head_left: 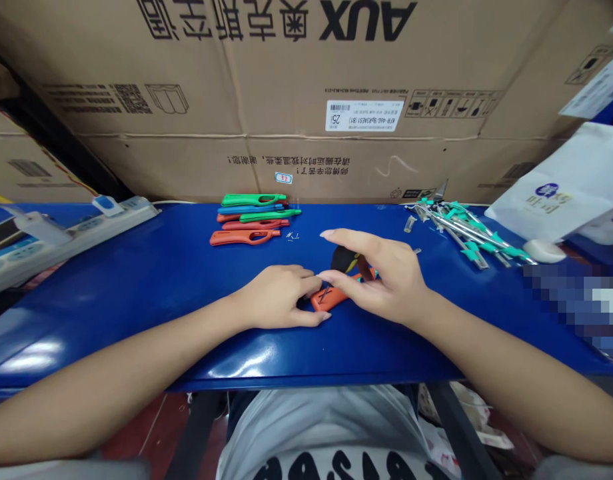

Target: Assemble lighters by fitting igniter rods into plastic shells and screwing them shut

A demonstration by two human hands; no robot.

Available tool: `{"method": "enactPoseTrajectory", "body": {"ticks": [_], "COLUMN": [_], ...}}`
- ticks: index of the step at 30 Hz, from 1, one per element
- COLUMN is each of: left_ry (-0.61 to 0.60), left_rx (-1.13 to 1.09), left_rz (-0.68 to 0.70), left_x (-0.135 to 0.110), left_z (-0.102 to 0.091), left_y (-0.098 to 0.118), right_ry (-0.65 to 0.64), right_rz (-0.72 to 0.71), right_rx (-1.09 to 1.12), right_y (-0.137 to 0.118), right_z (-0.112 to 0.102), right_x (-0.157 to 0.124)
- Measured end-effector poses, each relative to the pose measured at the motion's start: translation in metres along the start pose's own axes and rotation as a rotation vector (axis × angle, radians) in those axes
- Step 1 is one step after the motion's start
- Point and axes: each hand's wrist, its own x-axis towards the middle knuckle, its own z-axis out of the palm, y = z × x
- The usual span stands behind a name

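Note:
An orange plastic handle piece [331,298] lies on the blue table [151,280] between my hands. My left hand [279,297] rests on the table with its fingers curled against the handle's left end. My right hand [374,273] pinches a small metal part at the orange handle with thumb and middle finger, its index finger stretched out. A black object [344,257] sits just behind, partly hidden by my right hand.
A stack of green, blue and orange handles [254,217] lies at the back centre. A pile of metal blades with teal parts [461,230] lies at the back right. A power strip [61,230] lies left, a white bag [566,190] right, big cardboard boxes [306,93] behind.

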Motion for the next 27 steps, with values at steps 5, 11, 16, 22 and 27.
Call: {"method": "enactPoseTrajectory", "body": {"ticks": [5,11,16,22,27], "left_ry": [0.006,0.001,0.001,-0.004,0.018], "left_rx": [0.034,-0.008,-0.005,0.019,-0.026], "left_rz": [0.012,-0.004,-0.011,-0.013,-0.014], "left_x": [0.0000,0.0005,-0.0005,-0.0004,-0.0001], "left_z": [0.0002,0.0002,0.0022,0.0014,0.0020], "left_y": [-0.0009,0.0003,-0.0004,-0.0003,-0.0001], "right_ry": [-0.140,-0.104,-0.083,-0.041,-0.064], "right_rz": [0.101,0.007,-0.082,-0.056,-0.014], "right_rx": [0.294,0.178,0.057,0.097,0.150], "right_y": [0.0003,-0.0027,-0.0040,-0.0024,-0.0053], "right_z": [-0.0018,-0.0049,-0.0074,-0.0057,-0.0067], "right_x": [0.0026,0.0049,0.0058,0.0057,0.0059]}}
